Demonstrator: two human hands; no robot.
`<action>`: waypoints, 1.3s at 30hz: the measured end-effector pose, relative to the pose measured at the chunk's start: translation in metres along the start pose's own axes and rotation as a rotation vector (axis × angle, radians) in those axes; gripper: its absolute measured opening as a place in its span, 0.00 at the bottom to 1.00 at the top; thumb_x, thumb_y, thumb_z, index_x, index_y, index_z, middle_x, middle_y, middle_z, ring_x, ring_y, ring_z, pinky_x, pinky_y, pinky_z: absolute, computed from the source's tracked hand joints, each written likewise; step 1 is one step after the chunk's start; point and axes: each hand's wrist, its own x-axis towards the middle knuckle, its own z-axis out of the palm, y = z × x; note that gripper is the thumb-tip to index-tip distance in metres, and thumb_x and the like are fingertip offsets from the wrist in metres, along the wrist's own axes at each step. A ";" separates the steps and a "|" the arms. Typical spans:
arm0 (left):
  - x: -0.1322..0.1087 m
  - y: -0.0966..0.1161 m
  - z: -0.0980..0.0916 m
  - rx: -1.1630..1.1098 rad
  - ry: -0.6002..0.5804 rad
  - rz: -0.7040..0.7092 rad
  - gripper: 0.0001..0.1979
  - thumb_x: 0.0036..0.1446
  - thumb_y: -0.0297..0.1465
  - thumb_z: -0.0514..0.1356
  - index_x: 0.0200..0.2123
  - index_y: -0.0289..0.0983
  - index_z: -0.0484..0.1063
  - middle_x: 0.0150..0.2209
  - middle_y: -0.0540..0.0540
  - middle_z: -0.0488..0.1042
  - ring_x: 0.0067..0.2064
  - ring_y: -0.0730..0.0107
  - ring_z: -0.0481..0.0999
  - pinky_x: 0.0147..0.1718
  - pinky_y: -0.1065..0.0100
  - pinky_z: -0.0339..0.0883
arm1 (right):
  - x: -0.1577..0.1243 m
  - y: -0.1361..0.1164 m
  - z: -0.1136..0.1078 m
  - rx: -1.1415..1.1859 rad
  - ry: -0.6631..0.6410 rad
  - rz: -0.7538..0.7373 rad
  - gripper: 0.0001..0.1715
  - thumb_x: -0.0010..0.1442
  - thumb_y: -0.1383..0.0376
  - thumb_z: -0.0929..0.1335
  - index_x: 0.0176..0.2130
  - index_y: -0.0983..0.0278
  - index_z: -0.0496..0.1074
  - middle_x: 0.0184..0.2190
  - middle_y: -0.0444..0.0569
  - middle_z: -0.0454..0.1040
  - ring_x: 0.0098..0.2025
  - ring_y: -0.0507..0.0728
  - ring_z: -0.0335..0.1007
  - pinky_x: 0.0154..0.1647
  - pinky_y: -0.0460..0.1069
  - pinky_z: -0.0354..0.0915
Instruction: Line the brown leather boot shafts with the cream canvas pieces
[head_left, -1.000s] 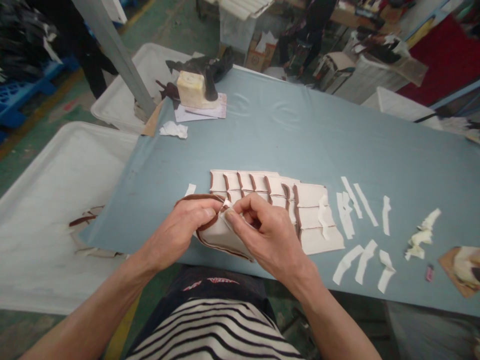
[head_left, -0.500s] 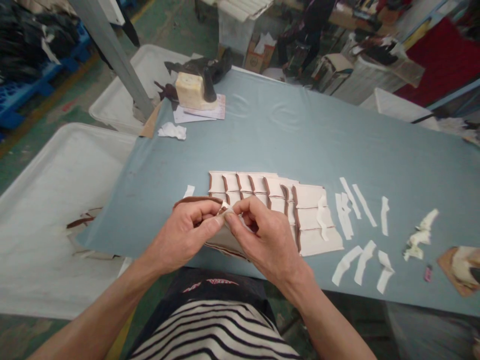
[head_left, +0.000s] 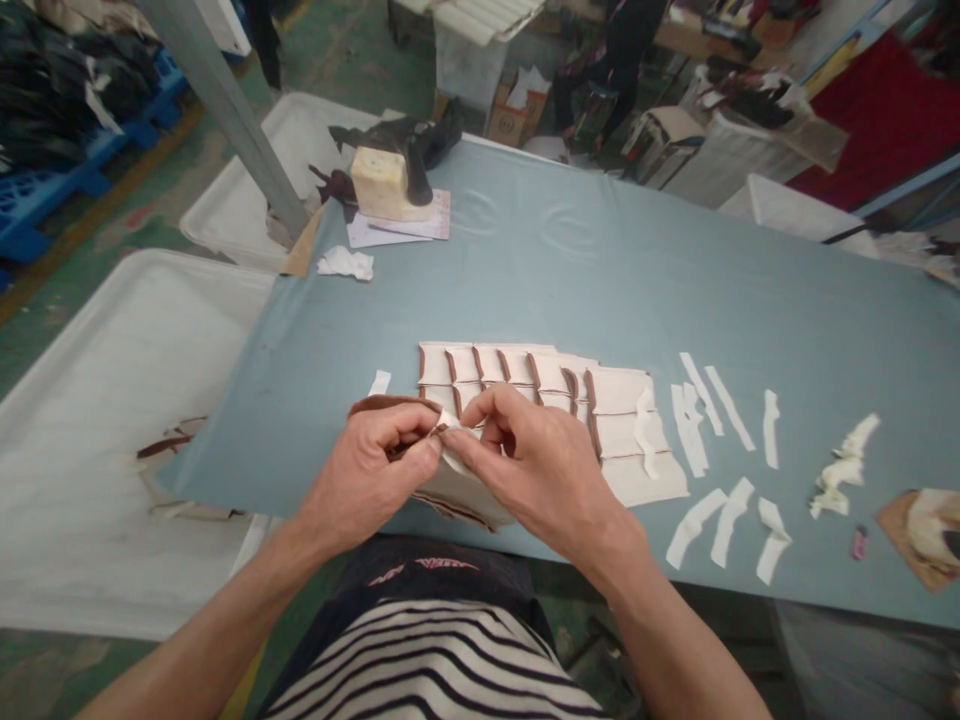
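Observation:
A beige fabric piece with brown edging (head_left: 469, 497) is held up between my hands over the table's front edge. My left hand (head_left: 375, 465) is closed on its brown-edged end, thumb and forefinger pinching near a small white strip (head_left: 448, 420). Close against it, my right hand (head_left: 532, 455) pinches at the same spot with thumb and forefinger; the fingers partly hide whether it grips the strip alone or the fabric too. Just beyond lie overlapping beige pieces with brown edges (head_left: 634, 437), one carrying a wavy white strip (head_left: 645, 435).
Several loose white strips (head_left: 727, 410) lie on the blue-grey tabletop (head_left: 585, 275) to the right. A yellowish block (head_left: 379, 183) sits on papers at the far left. White bins (head_left: 135, 330) stand left of the table beside a metal post (head_left: 232, 110). A person (head_left: 619, 60) is in the background.
My right hand has shifted slightly right and its fingers have changed position at the pinch. The left hand has barely moved and keeps hold of the fabric piece.

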 end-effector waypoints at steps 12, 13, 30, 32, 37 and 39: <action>-0.012 -0.005 0.007 0.056 0.099 0.098 0.13 0.55 0.33 0.54 0.21 0.36 0.69 0.19 0.54 0.63 0.23 0.75 0.61 0.23 0.72 0.53 | 0.046 0.037 0.011 0.795 -0.784 0.135 0.35 0.47 0.39 0.81 0.29 0.62 0.68 0.20 0.36 0.68 0.23 0.47 0.57 0.24 0.45 0.51; -0.012 -0.007 0.008 0.061 0.091 0.087 0.13 0.55 0.33 0.53 0.21 0.36 0.70 0.20 0.53 0.65 0.23 0.74 0.63 0.23 0.72 0.55 | 0.047 0.041 0.016 0.814 -0.842 0.135 0.37 0.47 0.36 0.80 0.28 0.62 0.68 0.19 0.37 0.68 0.22 0.47 0.56 0.24 0.45 0.51; -0.020 0.026 -0.011 0.146 -0.182 0.103 0.12 0.57 0.31 0.52 0.26 0.36 0.73 0.25 0.51 0.72 0.27 0.71 0.70 0.26 0.73 0.61 | -0.002 0.033 -0.017 0.345 -0.042 -0.439 0.14 0.69 0.61 0.69 0.53 0.63 0.74 0.50 0.53 0.82 0.51 0.58 0.77 0.53 0.53 0.69; -0.022 0.036 -0.015 0.182 -0.208 0.159 0.12 0.58 0.30 0.52 0.25 0.37 0.73 0.23 0.53 0.70 0.25 0.73 0.68 0.25 0.73 0.60 | 0.001 0.021 -0.019 0.314 -0.061 -0.606 0.17 0.69 0.60 0.70 0.55 0.63 0.73 0.55 0.56 0.81 0.58 0.60 0.75 0.62 0.56 0.66; -0.037 0.046 -0.020 0.277 -0.153 0.187 0.11 0.57 0.27 0.54 0.30 0.39 0.77 0.25 0.55 0.76 0.26 0.75 0.72 0.26 0.74 0.61 | 0.009 0.007 -0.017 0.039 -0.059 -0.792 0.15 0.65 0.54 0.71 0.33 0.62 0.74 0.27 0.47 0.75 0.33 0.58 0.69 0.46 0.56 0.63; -0.045 0.045 -0.020 0.294 -0.116 0.172 0.10 0.55 0.25 0.54 0.32 0.40 0.75 0.27 0.56 0.78 0.27 0.75 0.73 0.25 0.75 0.61 | 0.008 0.005 -0.019 -0.057 -0.140 -0.759 0.18 0.65 0.55 0.69 0.27 0.61 0.69 0.22 0.43 0.67 0.27 0.54 0.61 0.38 0.53 0.57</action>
